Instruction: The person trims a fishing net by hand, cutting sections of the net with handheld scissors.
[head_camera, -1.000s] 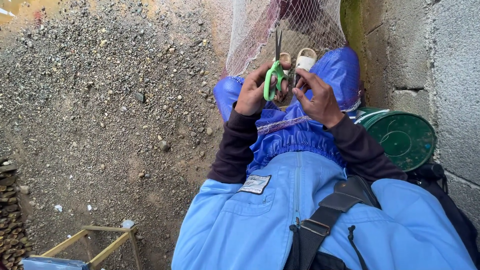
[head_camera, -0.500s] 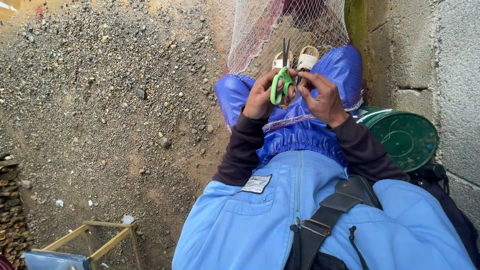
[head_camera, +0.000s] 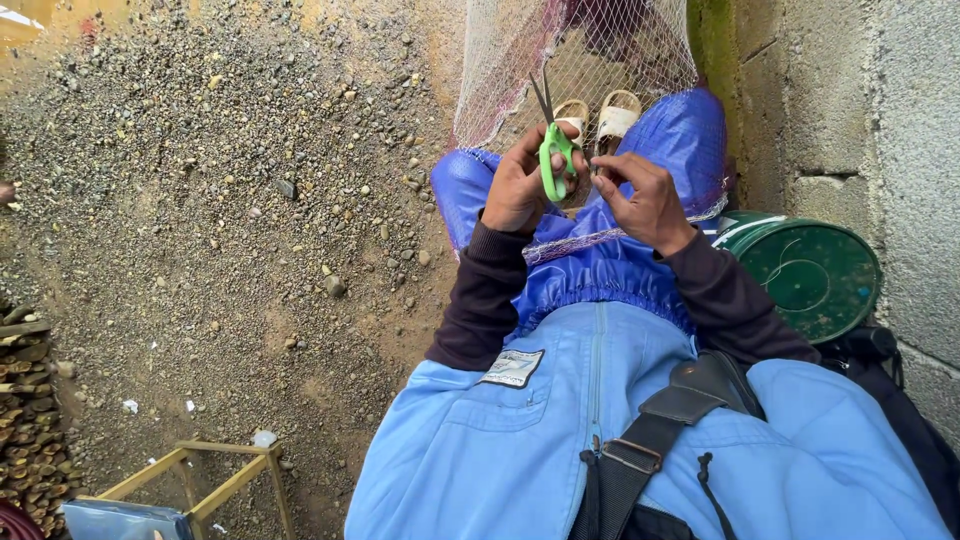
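Since the earlier frame the scissors (head_camera: 551, 150) have tipped a bit more upright and slid slightly left, blades now poking up into the net (head_camera: 600, 60); my hands are otherwise in the same spot over my knees. My left hand (head_camera: 520, 185) has its grip closed through the green handles, thumb and fingers in the loops, blades close together and pointing away from me. My right hand (head_camera: 645, 200) has a narrow pinch grip on something thin, probably a strand of the net, though it's too small to tell for sure. The net hangs from above and drapes over my blue trousers (head_camera: 600, 270), and a cord edge of it crosses my lap. Sandals (head_camera: 598, 118) show through the mesh beyond my knees. Green bucket lid (head_camera: 810, 275) sits to my right by the block wall (head_camera: 880, 100), gravel ground (head_camera: 230, 200) to my left, a wooden frame (head_camera: 200, 475) at the lower left. Risks as I judge them: blade tips are right next to my right fingertips, so a quick snip could nick a finger; the mesh is fine and bunched, so the blades could catch the wrong strand and open a hole; the pinched strand could slip out if my pinch loosens, and the points could snag in the mesh
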